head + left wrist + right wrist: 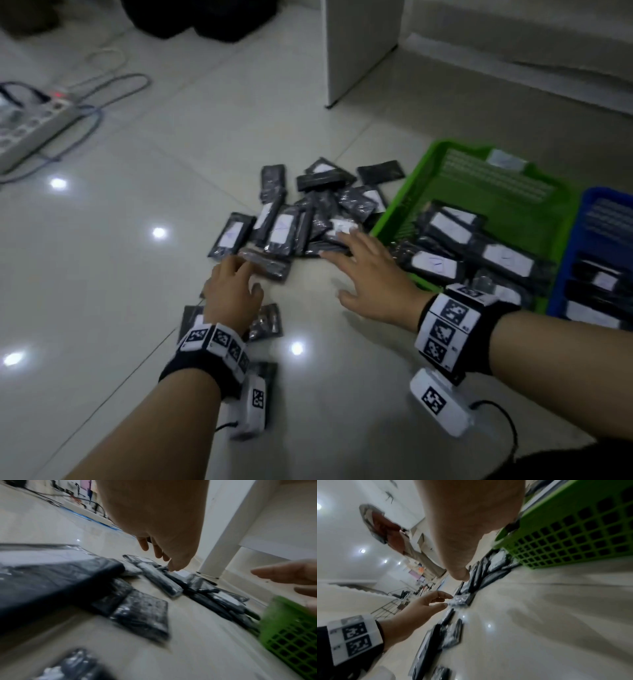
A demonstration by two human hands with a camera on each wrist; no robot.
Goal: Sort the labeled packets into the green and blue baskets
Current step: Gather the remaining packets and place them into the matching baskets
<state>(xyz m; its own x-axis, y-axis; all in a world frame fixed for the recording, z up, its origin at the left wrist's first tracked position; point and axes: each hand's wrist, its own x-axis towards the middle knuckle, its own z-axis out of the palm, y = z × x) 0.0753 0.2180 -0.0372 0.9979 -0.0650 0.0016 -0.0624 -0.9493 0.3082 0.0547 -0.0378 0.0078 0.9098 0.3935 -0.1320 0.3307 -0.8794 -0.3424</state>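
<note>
Several black packets with white labels lie in a loose pile [301,212] on the tiled floor. A green basket [507,205] to the right holds several packets, and beside it stands a blue basket [568,260] with a few more. My left hand [239,270] reaches onto the near packet [269,265]; its forefinger and thumb are apart at the packet's end [458,600], gripping nothing. My right hand [356,260] hovers with fingers spread over the pile's right edge, next to the green basket. More packets [265,322] lie under my left wrist.
A power strip [30,126] with cables lies at the far left. A white furniture leg [359,51] stands behind the pile, with dark bags [198,17] beyond. Bare tile shows in front of the pile, between my forearms.
</note>
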